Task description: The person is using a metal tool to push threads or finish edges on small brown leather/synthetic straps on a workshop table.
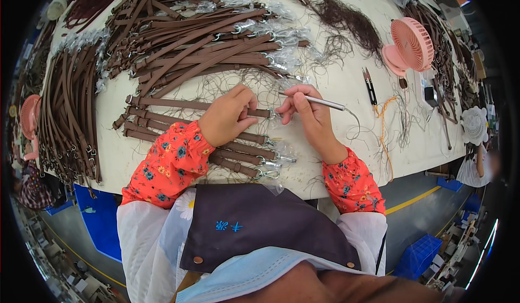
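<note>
My left hand point(230, 116) is curled over a brown strap point(170, 103), its thumb below and its fingers above the strap. To the right of those fingers, the strap ends in a metal clasp in clear plastic wrap point(275, 113). My right hand point(311, 116) grips a slim silver pen-shaped tool point(326, 103) with a thin cord running from its rear end. The tool's tip points left, over loose threads, and the right fingertips are close to the wrapped clasp. Several more brown straps point(246, 150) lie side by side just below, their metal clasps toward the right.
Piles of brown straps point(200, 59) cover the table's far side and left point(67, 108). A heap of dark threads point(349, 24) lies beyond my right hand. Further right are a pink fan point(409, 46), black-handled snips point(370, 89) and an orange cord point(383, 127). Another pink fan point(30, 119) stands far left.
</note>
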Tool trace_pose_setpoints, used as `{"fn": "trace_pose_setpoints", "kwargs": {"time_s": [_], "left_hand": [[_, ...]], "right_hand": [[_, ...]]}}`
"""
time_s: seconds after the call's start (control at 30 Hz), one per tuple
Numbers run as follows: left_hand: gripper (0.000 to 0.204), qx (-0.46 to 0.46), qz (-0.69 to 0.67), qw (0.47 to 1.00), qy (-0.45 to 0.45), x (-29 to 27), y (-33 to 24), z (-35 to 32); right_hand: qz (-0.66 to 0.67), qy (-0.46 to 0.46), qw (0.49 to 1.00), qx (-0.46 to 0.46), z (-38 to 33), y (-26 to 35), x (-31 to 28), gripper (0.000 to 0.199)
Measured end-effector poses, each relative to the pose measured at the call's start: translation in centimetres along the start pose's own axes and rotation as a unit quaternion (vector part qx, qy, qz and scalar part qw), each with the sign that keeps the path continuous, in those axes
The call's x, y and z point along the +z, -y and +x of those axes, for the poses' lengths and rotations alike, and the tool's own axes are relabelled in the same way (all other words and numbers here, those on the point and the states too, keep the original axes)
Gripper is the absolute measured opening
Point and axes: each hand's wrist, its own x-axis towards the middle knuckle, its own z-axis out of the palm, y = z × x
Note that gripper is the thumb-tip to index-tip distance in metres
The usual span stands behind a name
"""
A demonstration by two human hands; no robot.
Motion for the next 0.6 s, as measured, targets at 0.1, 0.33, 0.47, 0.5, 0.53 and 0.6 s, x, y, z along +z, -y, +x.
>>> {"fn": "trace_pose_setpoints", "kwargs": {"time_s": [0.1, 0.33, 0.47, 0.5, 0.53, 0.6], "left_hand": [[0.021, -0.009, -0.008, 1.0, -0.001, 0.1, -0.4, -0.1], [0.016, 0.115, 0.202, 0.972, -0.046, 1.8, 0.5, -0.6], [0.017, 0.153, 0.279, 0.948, -0.027, 1.7, 0.7, -0.5], [0.017, 0.153, 0.279, 0.948, -0.026, 1.7, 0.6, -0.4], [0.017, 0.149, 0.271, 0.951, -0.025, 1.5, 0.5, -0.4], [0.018, 0.146, 0.263, 0.953, -0.024, 1.5, 0.6, -0.2]], "right_hand": [[0.006, 0.002, 1.0, -0.001, 0.0, 0.1, 0.1, 0.028], [0.011, 0.021, 1.0, 0.02, -0.2, 0.1, 0.1, 0.028], [0.016, 0.033, 0.999, 0.029, -0.2, 0.0, 0.1, 0.028], [0.009, 0.037, 0.999, 0.036, -0.2, 0.0, 0.1, 0.029], [0.002, 0.04, 0.998, 0.043, -0.2, 0.1, 0.1, 0.031], [0.002, 0.039, 0.998, 0.05, -0.2, 0.2, 0.1, 0.031]]}}
